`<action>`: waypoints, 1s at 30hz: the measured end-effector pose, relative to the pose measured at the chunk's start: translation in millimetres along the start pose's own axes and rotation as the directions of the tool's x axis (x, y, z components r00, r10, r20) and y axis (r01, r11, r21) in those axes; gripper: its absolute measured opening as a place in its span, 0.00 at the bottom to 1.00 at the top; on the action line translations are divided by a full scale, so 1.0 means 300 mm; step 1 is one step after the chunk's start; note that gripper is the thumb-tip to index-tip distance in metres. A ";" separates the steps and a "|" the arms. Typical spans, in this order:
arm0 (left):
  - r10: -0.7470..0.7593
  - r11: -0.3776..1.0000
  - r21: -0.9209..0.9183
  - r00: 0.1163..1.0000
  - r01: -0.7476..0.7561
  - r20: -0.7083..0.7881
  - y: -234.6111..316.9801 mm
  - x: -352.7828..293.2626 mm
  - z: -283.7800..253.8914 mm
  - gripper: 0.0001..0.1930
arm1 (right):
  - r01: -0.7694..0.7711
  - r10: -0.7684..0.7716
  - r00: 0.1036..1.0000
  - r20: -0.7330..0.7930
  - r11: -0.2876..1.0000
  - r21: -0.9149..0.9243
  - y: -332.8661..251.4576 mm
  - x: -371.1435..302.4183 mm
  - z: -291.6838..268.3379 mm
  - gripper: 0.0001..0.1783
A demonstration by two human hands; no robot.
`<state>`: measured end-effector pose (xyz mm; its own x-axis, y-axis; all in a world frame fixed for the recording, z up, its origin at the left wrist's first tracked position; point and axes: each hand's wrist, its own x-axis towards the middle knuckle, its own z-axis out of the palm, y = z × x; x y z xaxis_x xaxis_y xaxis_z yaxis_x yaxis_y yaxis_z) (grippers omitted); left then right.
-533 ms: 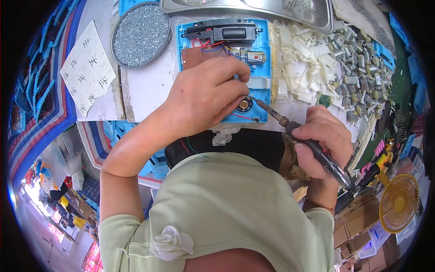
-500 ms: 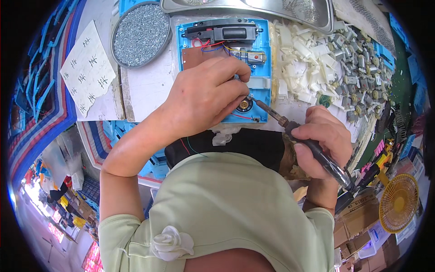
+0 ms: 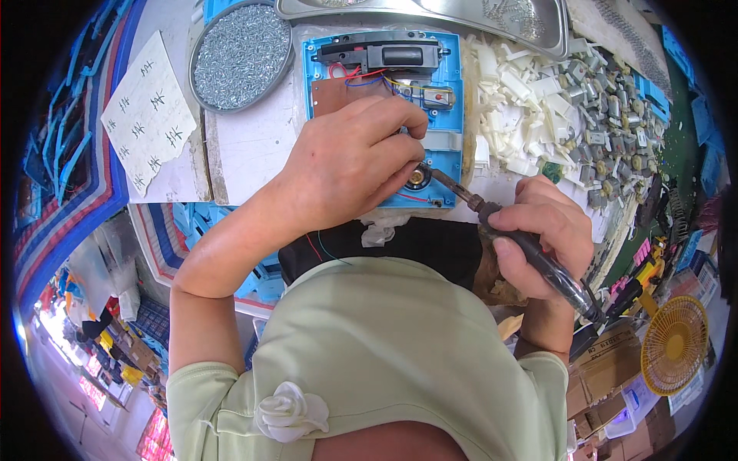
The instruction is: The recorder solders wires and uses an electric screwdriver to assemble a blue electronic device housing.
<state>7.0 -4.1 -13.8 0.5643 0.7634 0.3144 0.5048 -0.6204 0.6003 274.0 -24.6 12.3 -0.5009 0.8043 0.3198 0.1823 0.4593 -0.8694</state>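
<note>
R hand (image 3: 544,234) wrapped round the soldering iron (image 3: 533,250), its tip right at the edge of the small round speaker (image 3: 417,178), contact hard to tell; L hand (image 3: 355,154) curled palm-down over the open blue plastic housing (image 3: 447,166), hiding part of the brown circuit board (image 3: 330,97); can't tell what, if anything, it's pinching; housing's flat on the white tabletop (image 3: 254,154), btwn the screw dish (image 3: 234,110) upper L & white plastic pcs (image 3: 516,107) heaped R; small metal motors (image 3: 615,146) piled beyond those; steel tray (image 3: 430,8) up top.
</note>
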 end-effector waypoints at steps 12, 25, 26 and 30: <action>-0.004 1.000 -0.001 1.000 0.004 0.017 -0.001 -0.003 -0.001 0.13 | 0.005 -0.004 1.000 -0.014 1.000 0.004 -0.003 -0.007 -0.015 0.12; 0.012 1.000 0.011 1.000 -0.012 0.013 0.003 -0.002 -0.009 0.13 | 0.035 -0.034 0.998 -0.045 0.999 0.024 -0.006 -0.010 -0.024 0.13; 0.000 1.000 0.003 1.000 0.000 0.019 0.004 -0.003 -0.012 0.13 | 0.037 -0.036 0.998 -0.046 0.999 0.019 -0.005 -0.011 -0.027 0.13; -0.023 1.000 -0.019 0.999 0.024 0.026 -0.001 -0.018 -0.035 0.13 | 0.026 -0.025 0.999 -0.048 0.999 0.024 -0.004 -0.019 -0.037 0.13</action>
<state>-3.2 -6.1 -8.0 0.5689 0.7728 0.2813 0.5054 -0.5983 0.6218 286.1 -25.5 15.8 -0.4638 0.8098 0.3595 0.1490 0.4713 -0.8693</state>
